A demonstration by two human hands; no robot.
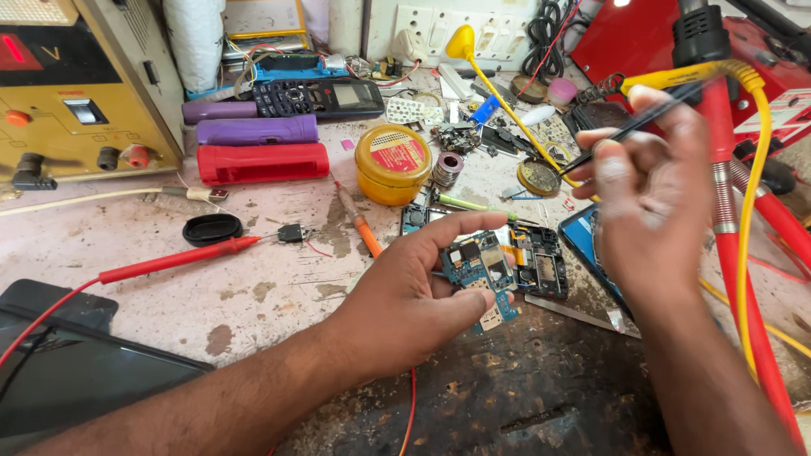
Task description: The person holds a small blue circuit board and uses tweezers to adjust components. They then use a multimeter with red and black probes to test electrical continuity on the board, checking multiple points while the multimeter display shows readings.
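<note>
My left hand (414, 291) pinches a small blue phone circuit board (480, 274) between thumb and fingers, holding it just above the worn workbench (279, 279). My right hand (646, 190) is raised to the right of it and grips a thin black tool (642, 118), seemingly tweezers, whose tip points down-left. A yellow soldering iron (494, 84) lies behind, tip toward a round tin (538, 177). An open phone frame (541, 262) with a second board rests right of the held board.
A yellow power supply (76, 93) stands at the back left, with red and purple torches (262, 162) beside it. A yellow round tin (393, 162), solder spool (448, 167), red probe (177, 262), black keypad phone (317, 97) and a dark tablet (68, 371) lie around. Red hoses (735, 253) run at the right.
</note>
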